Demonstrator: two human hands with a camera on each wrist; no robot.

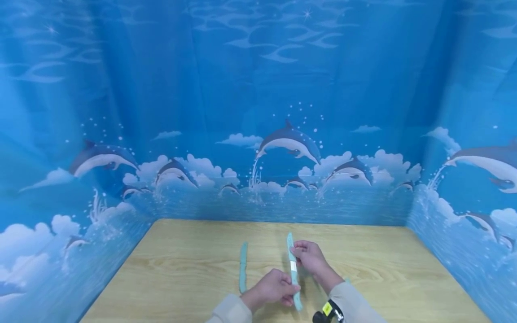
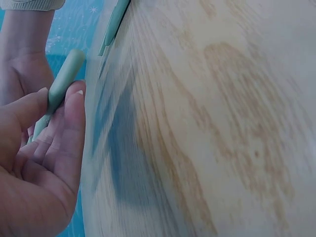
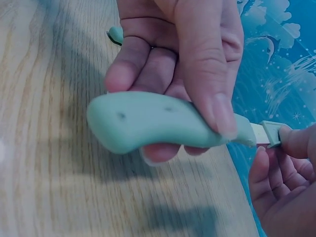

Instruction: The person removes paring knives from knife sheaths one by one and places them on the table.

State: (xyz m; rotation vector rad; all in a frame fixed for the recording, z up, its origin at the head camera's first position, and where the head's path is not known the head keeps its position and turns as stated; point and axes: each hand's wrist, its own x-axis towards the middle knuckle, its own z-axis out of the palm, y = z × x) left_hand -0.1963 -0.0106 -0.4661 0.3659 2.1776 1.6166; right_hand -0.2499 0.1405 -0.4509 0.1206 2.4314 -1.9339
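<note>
My left hand [image 1: 276, 287] grips the pale green handle of a knife [image 1: 296, 299] between thumb and fingers. The handle's rounded butt points down toward the near side in the head view and looms large in the right wrist view. At the far end, my right hand [image 1: 310, 258] pinches the green sheath [image 1: 290, 244]. A short whitish stretch of blade [image 3: 260, 134] shows between handle and sheath. Left of the hands, a second green sheathed knife [image 1: 243, 268] lies on the table. In the left wrist view, the handle [image 2: 66, 76] sticks up past the left thumb.
The wood-grain table [image 1: 190, 264] is enclosed by blue curtains [image 1: 226, 89] printed with dolphins. Another green piece [image 1: 347, 281] peeks out behind the right wrist. A black strapped device [image 1: 328, 311] with a yellow label sits on that wrist.
</note>
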